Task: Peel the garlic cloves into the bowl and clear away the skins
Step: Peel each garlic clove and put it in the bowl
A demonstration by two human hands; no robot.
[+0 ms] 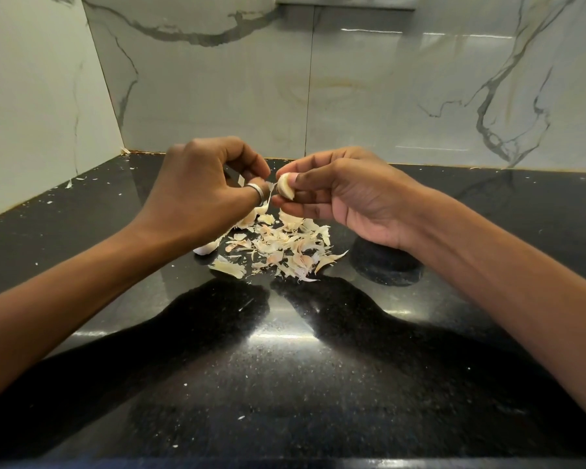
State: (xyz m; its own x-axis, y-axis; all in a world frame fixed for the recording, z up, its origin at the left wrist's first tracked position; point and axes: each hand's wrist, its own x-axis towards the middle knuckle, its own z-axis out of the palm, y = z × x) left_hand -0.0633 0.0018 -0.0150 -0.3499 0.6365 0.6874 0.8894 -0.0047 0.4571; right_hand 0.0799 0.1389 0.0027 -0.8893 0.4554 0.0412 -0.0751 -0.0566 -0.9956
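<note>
I see the right hand (349, 194) pinching a smooth, curved, pale clove (286, 190) between thumb and fingertips. The left hand (203, 184) curls its fingers onto a papery skin strip (270, 192) beside it. Flaky skins (285, 247) are heaped on the glossy speckled counter (285, 350). The dark, round bowl (383, 269) sits half hidden under the right wrist; I can't see inside it.

Skins (285, 245) lie heaped mid-desk (285, 367). Above them the right hand (345, 192) holds a clove (286, 190); the left hand (203, 184), just left, pinches a strip (271, 192) at it. The bowl (386, 265) sits right of the heap, under the right wrist.
</note>
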